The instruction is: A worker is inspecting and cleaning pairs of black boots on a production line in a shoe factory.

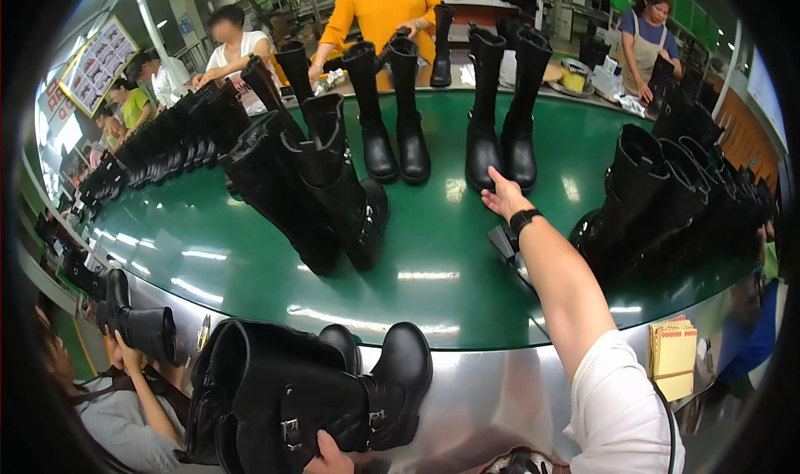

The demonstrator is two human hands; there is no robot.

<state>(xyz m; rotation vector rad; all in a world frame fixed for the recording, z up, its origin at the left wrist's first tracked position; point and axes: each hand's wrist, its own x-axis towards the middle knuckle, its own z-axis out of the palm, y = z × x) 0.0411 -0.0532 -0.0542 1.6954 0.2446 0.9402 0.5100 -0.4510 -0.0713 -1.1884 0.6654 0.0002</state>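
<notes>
My right hand [505, 197] reaches out over the green table with its fingers extended, at the toe of a tall black boot [483, 145]; I cannot tell if it presses on it. Beside that boot stands its match [520, 145], upright. A black wristwatch and a small dark device on a cable are at my right wrist. Near me, a pair of black buckled boots [333, 391] lies on its side over the metal edge. My left hand [330, 457] grips the lower side of this pair by the shaft, thumb on top; its other fingers are hidden.
More black boots stand on the green table [433, 241]: a pair [321, 191] left of centre, a pair farther back, rows at left and right. Yellow cards [672, 353] lie at the right on the metal edge [492, 391]. Several co-workers stand around; one at lower left handles a boot [150, 332].
</notes>
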